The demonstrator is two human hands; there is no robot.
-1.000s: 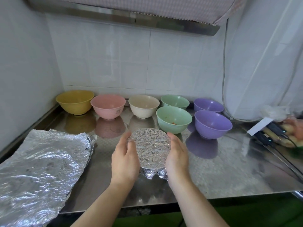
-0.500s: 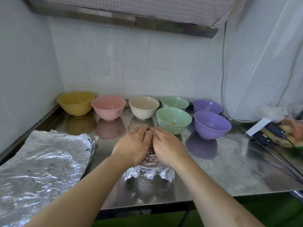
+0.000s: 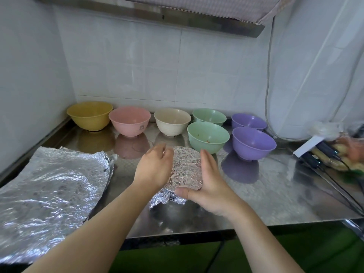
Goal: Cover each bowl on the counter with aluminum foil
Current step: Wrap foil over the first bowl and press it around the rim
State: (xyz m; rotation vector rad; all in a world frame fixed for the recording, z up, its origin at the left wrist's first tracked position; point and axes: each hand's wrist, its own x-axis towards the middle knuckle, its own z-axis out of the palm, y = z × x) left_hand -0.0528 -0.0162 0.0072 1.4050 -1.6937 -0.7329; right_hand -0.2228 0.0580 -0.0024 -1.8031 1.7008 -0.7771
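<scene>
- Head view: the foil-covered bowl (image 3: 186, 170) sits upright between your hands, mouth up, round with no long axis.
- Your right hand (image 3: 210, 186) cups its side, fingers straight, thumb pressing the foil skirt.
- Your left hand (image 3: 155, 170) curls at the far rim; whether it pinches foil I cannot tell.
- Crimp evenly round the rim.

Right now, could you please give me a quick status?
Both hands, left hand and right hand, on the foil-covered bowl. Seven bowls uncovered. Foil sheets lie left.
</scene>
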